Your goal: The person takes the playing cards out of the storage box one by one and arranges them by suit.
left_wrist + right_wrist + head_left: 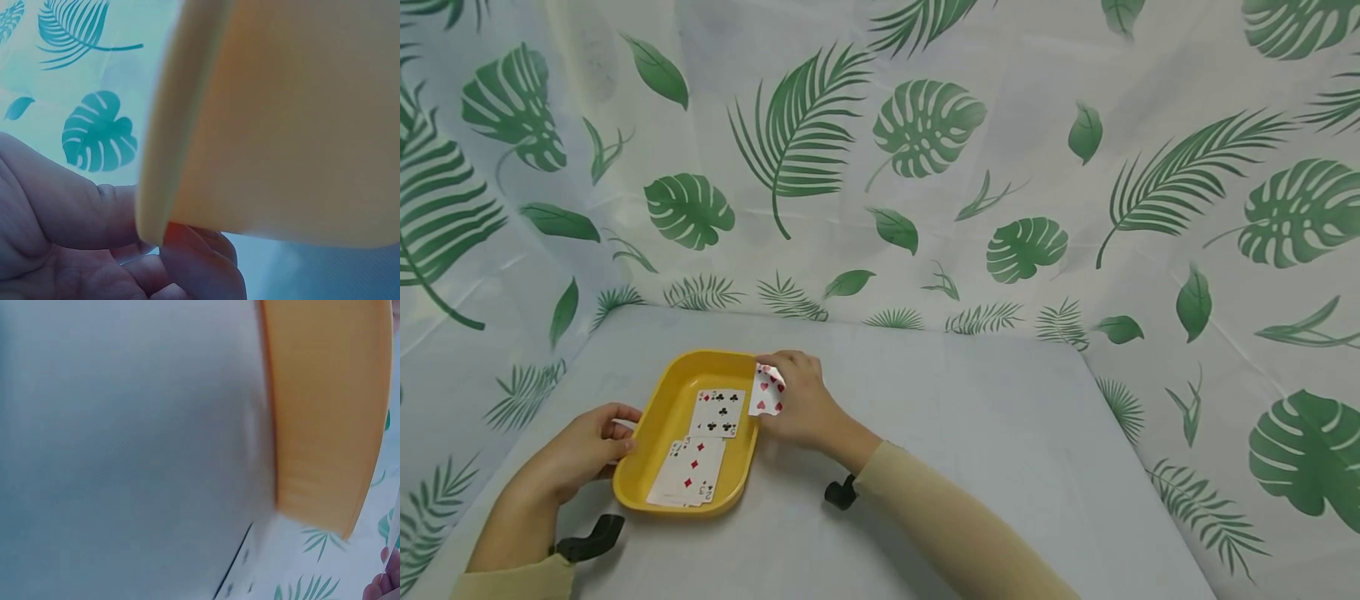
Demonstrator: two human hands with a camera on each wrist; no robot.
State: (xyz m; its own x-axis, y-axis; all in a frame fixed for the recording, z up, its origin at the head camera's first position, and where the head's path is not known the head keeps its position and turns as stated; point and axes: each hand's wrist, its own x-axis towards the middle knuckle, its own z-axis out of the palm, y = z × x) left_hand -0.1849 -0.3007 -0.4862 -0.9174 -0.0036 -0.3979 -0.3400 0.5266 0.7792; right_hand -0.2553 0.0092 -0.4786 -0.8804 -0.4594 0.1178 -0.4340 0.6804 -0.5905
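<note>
The head view's five-o'clock sleeve ends in the right hand pinching a heart card at the yellow tray's two-o'clock rim, cards inside; left-wrist view, the left hand grips the tray; right-wrist view, worktop spreads toward nine.

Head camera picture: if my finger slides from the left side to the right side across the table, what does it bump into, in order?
Left hand → yellow tray → red heart card → right hand → right sleeve.
</note>
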